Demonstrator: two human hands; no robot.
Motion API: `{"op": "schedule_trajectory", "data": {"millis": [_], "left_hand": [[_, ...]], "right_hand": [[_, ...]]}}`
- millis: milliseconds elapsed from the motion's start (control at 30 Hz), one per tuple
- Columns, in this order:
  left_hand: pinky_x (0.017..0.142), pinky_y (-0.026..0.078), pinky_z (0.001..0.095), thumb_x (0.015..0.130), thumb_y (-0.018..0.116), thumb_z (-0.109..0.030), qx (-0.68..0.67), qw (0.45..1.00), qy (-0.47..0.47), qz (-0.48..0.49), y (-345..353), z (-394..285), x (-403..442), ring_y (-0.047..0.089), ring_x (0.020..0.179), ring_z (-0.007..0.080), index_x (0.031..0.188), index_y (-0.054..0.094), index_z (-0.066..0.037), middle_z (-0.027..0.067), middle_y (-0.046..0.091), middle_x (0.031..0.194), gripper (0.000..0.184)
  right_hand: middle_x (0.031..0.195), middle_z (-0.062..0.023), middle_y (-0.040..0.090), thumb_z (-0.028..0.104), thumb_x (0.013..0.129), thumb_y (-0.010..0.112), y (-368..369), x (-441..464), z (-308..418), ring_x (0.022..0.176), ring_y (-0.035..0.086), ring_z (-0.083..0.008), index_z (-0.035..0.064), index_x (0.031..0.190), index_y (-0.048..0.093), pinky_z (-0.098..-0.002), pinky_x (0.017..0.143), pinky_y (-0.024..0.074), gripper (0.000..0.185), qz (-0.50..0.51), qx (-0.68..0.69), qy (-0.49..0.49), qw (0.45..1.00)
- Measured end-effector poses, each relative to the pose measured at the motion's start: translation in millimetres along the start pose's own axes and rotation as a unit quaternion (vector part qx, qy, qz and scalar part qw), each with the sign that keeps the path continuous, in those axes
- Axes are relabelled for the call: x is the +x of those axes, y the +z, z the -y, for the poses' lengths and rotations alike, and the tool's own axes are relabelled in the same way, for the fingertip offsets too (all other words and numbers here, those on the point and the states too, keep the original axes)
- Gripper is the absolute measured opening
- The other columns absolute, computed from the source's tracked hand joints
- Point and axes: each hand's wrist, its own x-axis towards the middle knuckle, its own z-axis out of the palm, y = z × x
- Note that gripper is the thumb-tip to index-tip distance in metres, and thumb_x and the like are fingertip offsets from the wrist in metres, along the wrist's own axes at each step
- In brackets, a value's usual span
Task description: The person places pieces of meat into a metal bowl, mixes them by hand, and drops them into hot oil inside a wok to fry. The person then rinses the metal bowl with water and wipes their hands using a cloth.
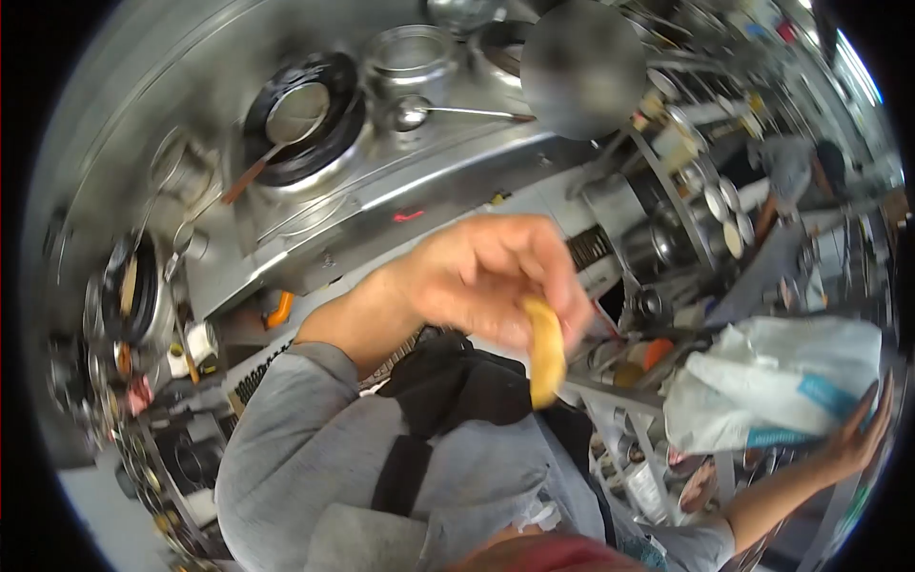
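Note:
My left hand (510, 281) is raised in front of my chest, with thumb and fingers pinched on a curved golden strip of food (546, 357), which looks like a thick french fry. Its lower end hangs free over my black apron (467, 381). Far to the right, my right hand (858, 439) lies against the side of a white plastic bag (753, 381) with blue print. The fingers there are stretched out and apart. What the bag contains is hidden.
Beyond my left hand runs a steel cooking counter (381, 214). On it are a black wok (329, 157) with a strainer (297, 114), a steel pot (410, 57) and a ladle (412, 112). Another person (786, 172) is at the right, near shelves of cookware.

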Motion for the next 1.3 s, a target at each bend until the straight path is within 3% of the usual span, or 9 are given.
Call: {"op": "schedule_trajectory", "data": {"millis": [133, 333, 433, 733, 800, 867, 1000, 1100, 1300], "left_hand": [[0.049, 0.040, 0.0267, 0.080, 0.068, -0.003, -0.032, 0.990, 0.090, 0.104, 51.5, -42.4, -6.2, 0.059, 0.062, 0.0229, 0.095, 0.059, 0.003, 0.0196, 0.062, 0.081, 0.019], [0.054, 0.047, 0.0291, 0.085, 0.066, -0.006, -0.010, 0.939, 0.286, 0.192, 53.4, -57.5, -12.6, 0.059, 0.071, 0.0235, 0.098, 0.055, 0.013, 0.0255, 0.060, 0.095, 0.025], [0.049, 0.041, 0.0301, 0.079, 0.068, -0.002, 0.083, 0.982, 0.133, 0.105, 40.0, -90.6, -33.5, 0.056, 0.062, 0.0221, 0.090, 0.065, 0.009, 0.0229, 0.063, 0.082, 0.015], [0.052, 0.044, 0.0270, 0.079, 0.065, 0.003, -0.011, 0.962, 0.121, 0.244, 32.7, -76.7, 10.9, 0.059, 0.067, 0.0248, 0.086, 0.066, 0.006, 0.0231, 0.063, 0.087, 0.009], [0.056, 0.044, 0.0242, 0.078, 0.068, -0.002, 0.237, 0.969, -0.007, 0.073, 10.6, -72.9, 9.8, 0.060, 0.073, 0.0228, 0.096, 0.065, 0.002, 0.0173, 0.064, 0.091, 0.019], [0.061, 0.045, 0.0235, 0.077, 0.070, -0.006, 0.255, 0.960, -0.114, -0.009, -19.9, -36.7, -0.6, 0.060, 0.077, 0.0187, 0.106, 0.062, -0.002, 0.0115, 0.064, 0.091, 0.030], [0.079, 0.050, 0.0382, 0.080, 0.065, -0.019, 0.669, 0.693, -0.171, 0.207, -75.7, 30.0, -39.1, 0.062, 0.094, 0.0306, 0.122, 0.052, -0.003, 0.0177, 0.061, 0.110, 0.047], [0.089, 0.046, 0.0426, 0.079, 0.066, -0.025, 0.573, 0.699, -0.361, 0.227, -87.5, 45.2, -40.2, 0.056, 0.106, 0.0375, 0.129, 0.046, -0.003, 0.0228, 0.055, 0.120, 0.058], [0.098, 0.041, 0.0405, 0.081, 0.066, -0.029, 0.588, 0.753, -0.217, 0.199, -95.4, 68.5, 4.7, 0.050, 0.115, 0.0386, 0.138, 0.033, -0.003, 0.0258, 0.045, 0.131, 0.071]], "right_hand": [[0.117, -0.0109, 0.063, 0.013, 0.095, 0.051, 15.0, 11.6, -7.8, 0.104, 0.061, -0.0226, 0.0011, 0.116, 0.061, -0.0296, 0.087, 0.0476, 0.026, 0.053, -0.090, 0.032, 0.994], [0.120, -0.0071, 0.061, 0.021, 0.097, 0.047, 17.0, 5.3, -4.1, 0.111, 0.058, -0.0203, 0.0105, 0.122, 0.060, -0.0279, 0.092, 0.0445, 0.030, 0.060, -0.075, 0.157, 0.983], [0.121, -0.0066, 0.061, 0.026, 0.097, 0.046, 15.0, 1.2, -9.8, 0.111, 0.057, -0.0219, 0.0132, 0.124, 0.058, -0.0284, 0.091, 0.0448, 0.032, 0.048, -0.090, 0.119, 0.988], [0.096, -0.0065, 0.067, 0.014, 0.088, 0.057, 7.6, -14.7, -32.7, 0.081, 0.062, -0.0232, 0.0204, 0.115, 0.064, -0.0348, 0.073, 0.0481, 0.029, 0.039, -0.168, 0.117, 0.978], [0.094, -0.0067, 0.066, 0.016, 0.089, 0.056, 7.2, -11.3, -25.9, 0.083, 0.061, -0.0249, 0.0171, 0.117, 0.062, -0.0354, 0.073, 0.0471, 0.028, 0.019, -0.213, 0.052, 0.975], [0.092, -0.0064, 0.065, 0.014, 0.088, 0.058, 4.4, -7.0, -8.9, 0.082, 0.061, -0.0239, 0.0157, 0.112, 0.064, -0.0339, 0.074, 0.0466, 0.026, 0.001, -0.206, 0.060, 0.977], [0.084, -0.0057, 0.063, 0.009, 0.083, 0.062, 0.1, 0.4, 9.8, 0.077, 0.060, -0.0215, 0.0108, 0.104, 0.067, -0.0320, 0.071, 0.0454, 0.021, -0.022, -0.177, 0.052, 0.983], [0.083, -0.0055, 0.063, 0.007, 0.082, 0.063, 3.8, 7.1, 18.7, 0.075, 0.060, -0.0206, 0.0105, 0.102, 0.067, -0.0313, 0.070, 0.0452, 0.021, -0.039, -0.188, 0.048, 0.980], [0.074, -0.0042, 0.061, 0.004, 0.078, 0.063, 1.3, 5.8, 25.0, 0.070, 0.059, -0.0176, 0.0115, 0.100, 0.068, -0.0292, 0.067, 0.0429, 0.023, -0.077, -0.173, 0.044, 0.981]]}}
